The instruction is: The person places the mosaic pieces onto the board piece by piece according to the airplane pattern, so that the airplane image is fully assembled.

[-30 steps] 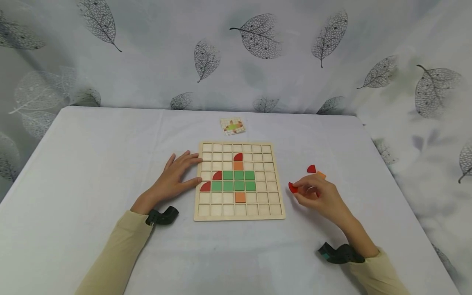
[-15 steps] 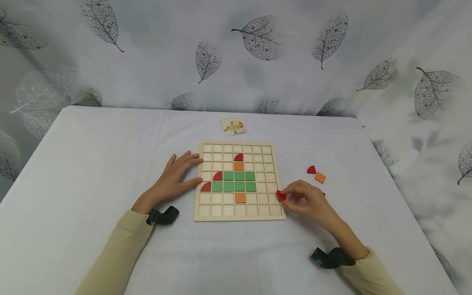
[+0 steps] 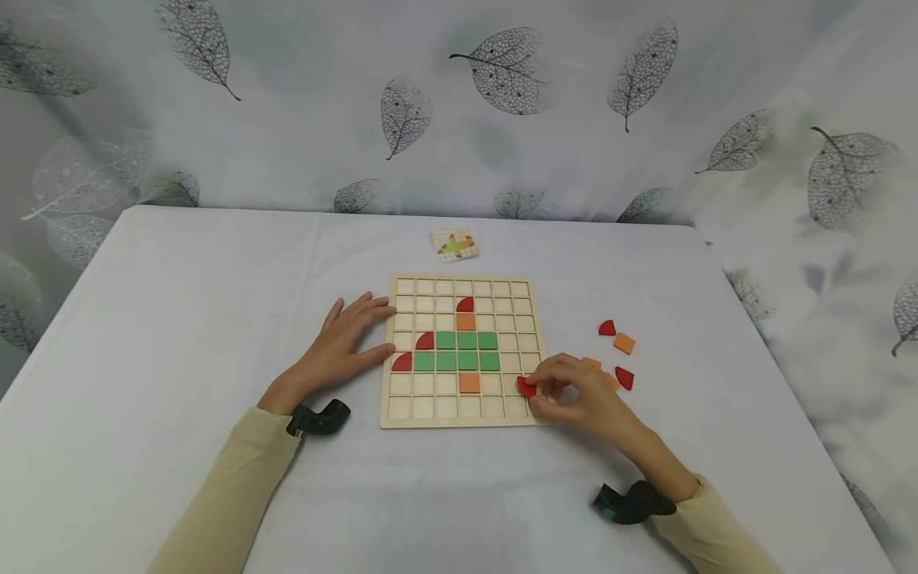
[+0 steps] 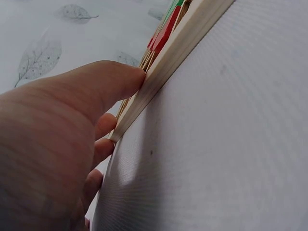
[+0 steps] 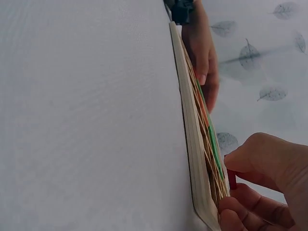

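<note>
A square wooden grid board [image 3: 423,409] lies on the white table, with green squares [image 3: 467,361], orange squares [image 3: 469,383] and red quarter-circle pieces [image 3: 425,341] set in some of its cells. My left hand [image 3: 343,344] rests at the board's left edge with fingers spread; in the left wrist view its thumb [image 4: 115,79] touches the wooden rim. My right hand [image 3: 579,395] pinches a red quarter-circle piece [image 3: 527,387] over the lower right cells of the board. That piece shows as a thin red edge [image 5: 232,179] in the right wrist view, partly hidden by the fingers.
Loose red quarter-circles [image 3: 607,328] and orange squares [image 3: 625,343] lie right of the board, some partly behind the right hand. A small pattern card [image 3: 455,245] lies beyond the board's far edge. A leaf-printed cloth [image 3: 574,104] hangs behind the table.
The right hand has moved left with the red quarter-circle, from the table beside the board to above its lower right cells. Loose pieces it covered now show. The left hand stays still.
</note>
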The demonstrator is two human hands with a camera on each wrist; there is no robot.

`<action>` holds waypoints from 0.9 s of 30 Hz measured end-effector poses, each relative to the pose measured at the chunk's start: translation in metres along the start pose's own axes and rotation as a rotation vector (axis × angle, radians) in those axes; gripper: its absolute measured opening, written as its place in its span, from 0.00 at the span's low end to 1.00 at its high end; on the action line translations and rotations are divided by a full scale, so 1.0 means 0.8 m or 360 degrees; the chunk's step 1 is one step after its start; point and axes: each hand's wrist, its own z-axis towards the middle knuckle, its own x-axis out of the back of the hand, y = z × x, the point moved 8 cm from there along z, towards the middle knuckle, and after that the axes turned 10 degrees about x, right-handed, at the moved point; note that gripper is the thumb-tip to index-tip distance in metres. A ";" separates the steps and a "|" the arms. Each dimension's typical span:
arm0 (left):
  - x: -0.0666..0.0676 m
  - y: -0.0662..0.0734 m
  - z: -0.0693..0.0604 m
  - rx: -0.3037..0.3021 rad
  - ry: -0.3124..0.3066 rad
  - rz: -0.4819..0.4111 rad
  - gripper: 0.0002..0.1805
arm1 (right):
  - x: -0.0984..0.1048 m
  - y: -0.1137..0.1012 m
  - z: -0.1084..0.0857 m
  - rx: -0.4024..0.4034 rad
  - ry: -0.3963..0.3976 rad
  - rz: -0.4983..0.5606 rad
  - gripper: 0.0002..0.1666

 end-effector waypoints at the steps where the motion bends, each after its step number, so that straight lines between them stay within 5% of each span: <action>1: 0.000 0.000 0.000 0.0001 -0.0001 -0.0002 0.33 | -0.002 -0.001 0.001 0.0004 -0.0002 0.0024 0.17; 27: 0.002 0.001 -0.001 -0.0011 0.0014 -0.0002 0.33 | -0.048 -0.028 0.026 0.0159 -0.0139 0.0126 0.13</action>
